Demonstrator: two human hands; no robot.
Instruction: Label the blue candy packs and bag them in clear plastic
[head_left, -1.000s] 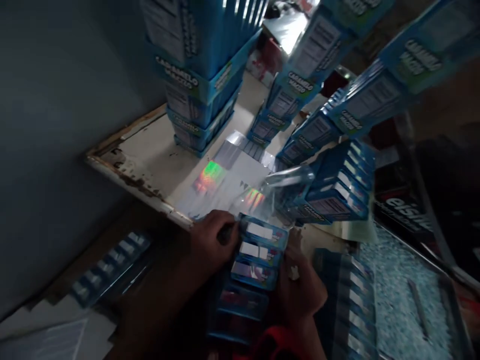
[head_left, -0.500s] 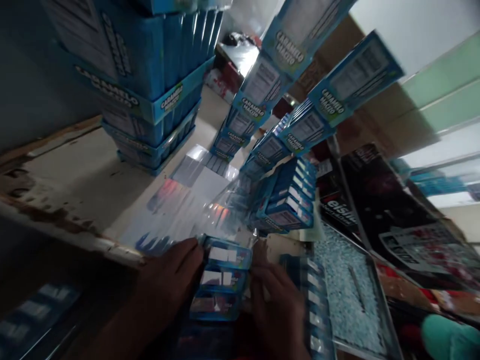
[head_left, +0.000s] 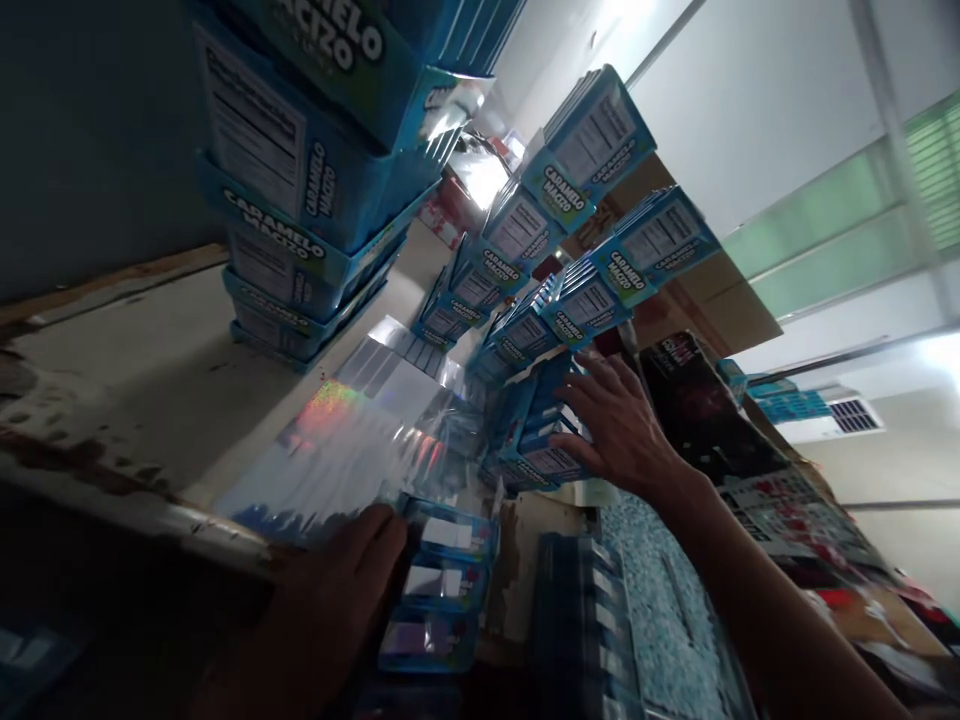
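My left hand point(head_left: 349, 575) is closed against the left side of a row of blue candy packs point(head_left: 442, 582) at the lower middle. Clear plastic film point(head_left: 450, 440) shows just beyond that row. My right hand point(head_left: 619, 425) reaches out with its fingers spread, over the right side of a blue display box of candy packs point(head_left: 532, 460). Its fingertips are on or just above the packs; I cannot tell if they touch. A fanned stack of shiny clear-silvery sheets point(head_left: 352, 430) lies on the worktop in front of the left hand.
Stacked "Caramelo Macizo" boxes point(head_left: 300, 250) stand at the left, with two more stacks point(head_left: 517, 225) point(head_left: 592, 300) behind. Another row of blue packs point(head_left: 592, 620) lies lower right, beside a tray of pale blue bits point(head_left: 652, 560). The worktop's worn edge point(head_left: 150, 490) runs along the front left.
My right hand has left the row of packs and moved up and right to the display box, its fingers spreading. My left hand stays by the row. The view has shifted.
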